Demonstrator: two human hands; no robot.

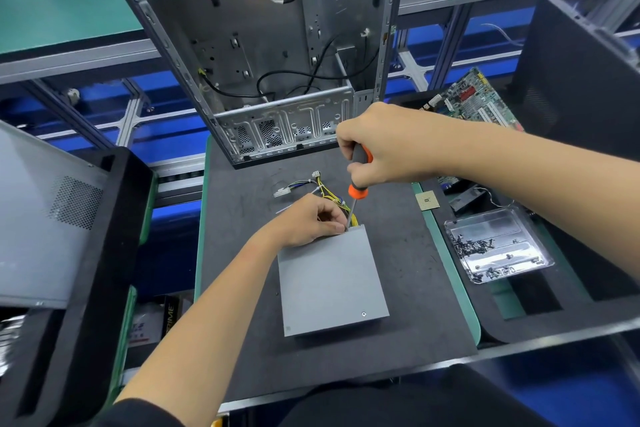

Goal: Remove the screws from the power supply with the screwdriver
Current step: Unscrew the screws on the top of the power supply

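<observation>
At the far left of the frame a grey case panel [41, 218] leans in a black holder. In the middle lies a dark mat [242, 270]. At the top middle an open computer case [270, 45] stands with black wires inside.

The grey power supply [330, 281] lies flat on the mat, in the lower middle of the frame. One screw [363, 314] shows near its lower right corner. Yellow and black wires [325, 189] come out of its top edge.

The left hand [308, 224] rests at the top left corner of the power supply. Its fingers are curled and pinch right at the tip of the screwdriver [358, 184]. The right hand [384, 146], above it, grips the black and orange handle. The metal tip points down at the top edge of the power supply.

At the right a clear tray [498, 246] holds many small dark screws. Above it, a green circuit board [474, 97] lies at the middle right.
</observation>
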